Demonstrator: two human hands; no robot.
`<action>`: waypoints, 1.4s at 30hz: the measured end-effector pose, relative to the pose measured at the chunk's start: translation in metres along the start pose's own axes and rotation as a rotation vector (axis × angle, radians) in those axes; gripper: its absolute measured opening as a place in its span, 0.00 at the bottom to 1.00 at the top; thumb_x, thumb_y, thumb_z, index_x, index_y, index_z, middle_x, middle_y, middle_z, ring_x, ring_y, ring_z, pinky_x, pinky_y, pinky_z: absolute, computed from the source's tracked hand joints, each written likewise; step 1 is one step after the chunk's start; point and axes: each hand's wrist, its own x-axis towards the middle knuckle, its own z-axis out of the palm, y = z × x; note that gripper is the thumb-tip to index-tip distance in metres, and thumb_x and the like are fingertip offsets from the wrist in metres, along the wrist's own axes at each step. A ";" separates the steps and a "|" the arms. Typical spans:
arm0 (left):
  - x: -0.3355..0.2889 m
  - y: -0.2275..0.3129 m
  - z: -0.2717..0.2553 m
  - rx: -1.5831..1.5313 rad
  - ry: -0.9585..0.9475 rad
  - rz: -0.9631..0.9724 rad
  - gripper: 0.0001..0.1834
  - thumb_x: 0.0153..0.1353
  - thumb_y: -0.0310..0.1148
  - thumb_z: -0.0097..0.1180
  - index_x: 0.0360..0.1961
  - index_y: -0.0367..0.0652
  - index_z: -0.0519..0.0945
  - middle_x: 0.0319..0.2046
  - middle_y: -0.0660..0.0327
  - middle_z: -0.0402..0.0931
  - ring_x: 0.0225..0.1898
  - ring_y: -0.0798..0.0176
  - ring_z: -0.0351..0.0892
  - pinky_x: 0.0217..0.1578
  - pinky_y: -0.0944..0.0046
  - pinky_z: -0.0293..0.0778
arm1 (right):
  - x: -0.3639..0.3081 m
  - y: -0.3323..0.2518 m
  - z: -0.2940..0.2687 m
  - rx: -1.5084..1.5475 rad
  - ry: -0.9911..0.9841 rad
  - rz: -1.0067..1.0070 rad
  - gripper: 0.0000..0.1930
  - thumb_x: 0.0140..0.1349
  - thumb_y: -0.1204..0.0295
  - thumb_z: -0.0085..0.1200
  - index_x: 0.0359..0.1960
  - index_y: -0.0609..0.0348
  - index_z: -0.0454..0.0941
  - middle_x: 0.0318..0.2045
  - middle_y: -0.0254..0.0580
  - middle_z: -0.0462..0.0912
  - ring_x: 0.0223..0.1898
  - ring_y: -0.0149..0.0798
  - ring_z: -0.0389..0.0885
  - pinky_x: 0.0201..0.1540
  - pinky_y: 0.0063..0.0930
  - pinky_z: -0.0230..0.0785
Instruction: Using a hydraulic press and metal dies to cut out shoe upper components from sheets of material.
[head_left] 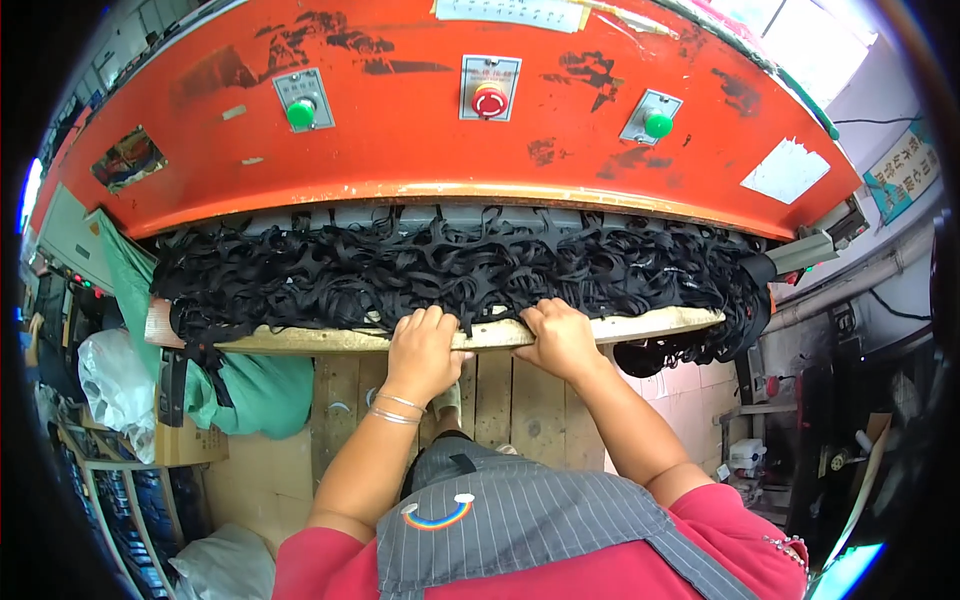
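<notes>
- Green cloth (262, 390) is hanging below the left end of a pale board (320, 342).
- A green button (301, 113) is sitting beyond the board's left part, on an orange panel (400, 140).
- The left hand (422, 348) is grasping the board's near edge—fingers curling over it.
- Tangled black strips (450, 262) are lying heaped along the board, spilling past its right end.
- The right hand (562, 342) is grasping the same edge—right of the board's middle.
</notes>
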 end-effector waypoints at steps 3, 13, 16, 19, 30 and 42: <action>0.005 -0.005 -0.008 -0.039 -0.159 -0.018 0.22 0.40 0.42 0.72 0.33 0.41 0.79 0.33 0.57 0.71 0.40 0.51 0.72 0.43 0.55 0.68 | -0.001 0.003 -0.008 0.030 -0.144 -0.020 0.20 0.37 0.63 0.71 0.31 0.56 0.78 0.30 0.42 0.78 0.38 0.45 0.79 0.39 0.38 0.75; 0.120 -0.066 0.041 -0.294 0.265 0.010 0.09 0.52 0.36 0.65 0.30 0.43 0.82 0.33 0.58 0.76 0.38 0.51 0.76 0.39 0.56 0.73 | 0.201 0.056 0.015 0.020 0.004 -0.474 0.21 0.54 0.69 0.58 0.53 0.49 0.76 0.44 0.44 0.81 0.45 0.48 0.80 0.45 0.40 0.74; 0.138 -0.081 0.077 -0.176 0.189 0.059 0.08 0.50 0.33 0.65 0.29 0.42 0.81 0.33 0.57 0.76 0.39 0.51 0.74 0.40 0.56 0.71 | 0.254 0.076 0.056 -0.235 -0.089 -0.750 0.27 0.57 0.69 0.54 0.61 0.38 0.71 0.62 0.39 0.70 0.66 0.42 0.66 0.64 0.38 0.61; 0.160 -0.087 0.089 -0.228 0.166 0.086 0.07 0.51 0.33 0.64 0.27 0.41 0.80 0.30 0.57 0.75 0.37 0.50 0.73 0.40 0.54 0.70 | 0.297 0.089 0.071 -0.217 -0.316 -0.920 0.23 0.58 0.69 0.54 0.58 0.41 0.74 0.61 0.39 0.71 0.65 0.45 0.67 0.63 0.38 0.64; 0.151 -0.073 0.126 -0.457 0.291 -0.169 0.44 0.53 0.43 0.68 0.65 0.37 0.60 0.48 0.50 0.69 0.45 0.49 0.72 0.50 0.54 0.70 | 0.259 0.152 0.025 -0.239 -0.134 -0.237 0.08 0.54 0.66 0.56 0.30 0.57 0.78 0.28 0.49 0.81 0.33 0.54 0.81 0.38 0.48 0.74; 0.147 -0.056 0.128 -0.078 0.125 -0.009 0.23 0.56 0.37 0.61 0.53 0.45 0.80 0.37 0.61 0.69 0.51 0.54 0.65 0.51 0.54 0.64 | 0.119 0.177 0.079 0.128 0.128 0.017 0.41 0.46 0.47 0.67 0.59 0.57 0.71 0.58 0.59 0.73 0.67 0.51 0.64 0.67 0.49 0.49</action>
